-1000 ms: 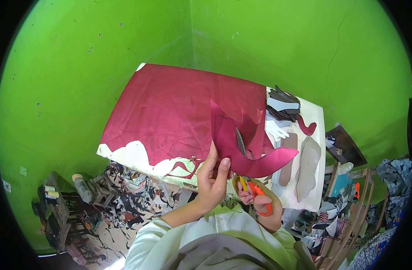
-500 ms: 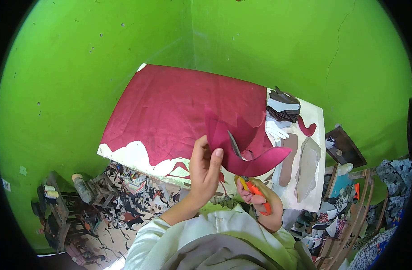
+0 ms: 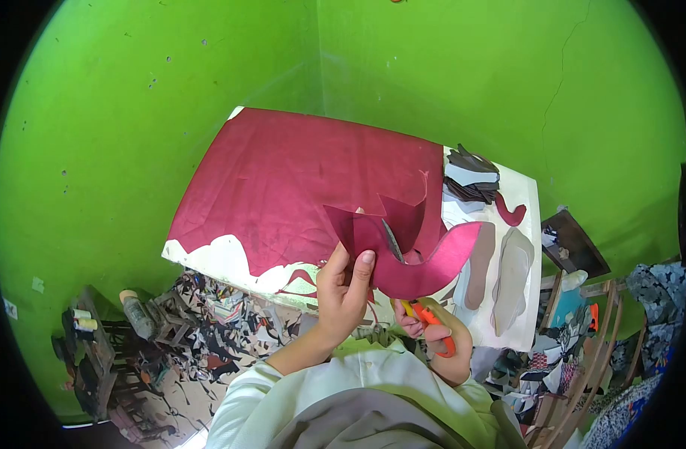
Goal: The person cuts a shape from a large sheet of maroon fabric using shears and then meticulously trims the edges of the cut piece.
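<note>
My left hand (image 3: 345, 288) pinches a curved piece of maroon material (image 3: 414, 278) between thumb and fingers, held up above the table. In my right hand (image 3: 449, 344) are scissors (image 3: 431, 322) with orange and yellow handles. Their dark blade (image 3: 392, 241) shows behind the piece's inner curve, and the rest of the blades is hidden by the material. A pointed offcut flap (image 3: 404, 217) stands up beyond the blade. Beneath lies a large maroon sheet (image 3: 305, 179) spread over the white table (image 3: 525, 224).
Dark strips (image 3: 474, 176) are stacked at the table's right end, near a curved maroon scrap (image 3: 512, 212). Sole-shaped pieces (image 3: 512, 280) lie closer to me. Scraps (image 3: 208, 329) cover the floor at left, beside a wooden stool (image 3: 174, 310). Green walls (image 3: 462, 67) stand behind the table.
The maroon piece has shifted and its pointed flap has swung into a different position. The scissor handles have moved slightly to the right. My left hand keeps its hold.
</note>
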A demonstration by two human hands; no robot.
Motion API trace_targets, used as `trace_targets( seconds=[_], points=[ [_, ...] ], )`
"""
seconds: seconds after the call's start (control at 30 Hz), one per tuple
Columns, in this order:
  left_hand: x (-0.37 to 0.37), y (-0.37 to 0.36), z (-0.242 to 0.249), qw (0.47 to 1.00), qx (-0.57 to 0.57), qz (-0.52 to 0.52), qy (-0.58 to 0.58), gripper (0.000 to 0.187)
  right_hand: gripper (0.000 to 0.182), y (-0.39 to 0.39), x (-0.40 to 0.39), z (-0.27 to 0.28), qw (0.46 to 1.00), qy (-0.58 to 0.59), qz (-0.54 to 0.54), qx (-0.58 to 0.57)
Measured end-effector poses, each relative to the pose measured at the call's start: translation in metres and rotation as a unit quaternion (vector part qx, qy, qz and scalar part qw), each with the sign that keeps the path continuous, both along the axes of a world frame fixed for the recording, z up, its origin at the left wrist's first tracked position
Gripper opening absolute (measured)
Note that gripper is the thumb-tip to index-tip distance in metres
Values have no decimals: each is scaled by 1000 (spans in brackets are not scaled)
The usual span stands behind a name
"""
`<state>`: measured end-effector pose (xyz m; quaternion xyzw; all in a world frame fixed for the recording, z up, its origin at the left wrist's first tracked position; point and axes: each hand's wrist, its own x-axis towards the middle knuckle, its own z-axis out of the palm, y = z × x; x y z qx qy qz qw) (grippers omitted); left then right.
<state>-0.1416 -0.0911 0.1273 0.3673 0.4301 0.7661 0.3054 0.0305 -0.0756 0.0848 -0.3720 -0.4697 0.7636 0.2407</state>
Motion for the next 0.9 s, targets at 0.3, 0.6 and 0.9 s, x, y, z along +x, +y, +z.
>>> trace_targets(
  seconds=[0.3,0.6,0.9],
  points=[
    [-7,-4,-2,997,-36,-45,-45,26,31,27,27,-80,956,64,1,-288],
    [-8,-5,-2,996,-64,-43,-35,25,32,7,4,19,978,90,3,-189],
    [-11,-4,1,996,-58,-55,-44,30,27,0,2,34,999,16,23,-36]
  ],
)
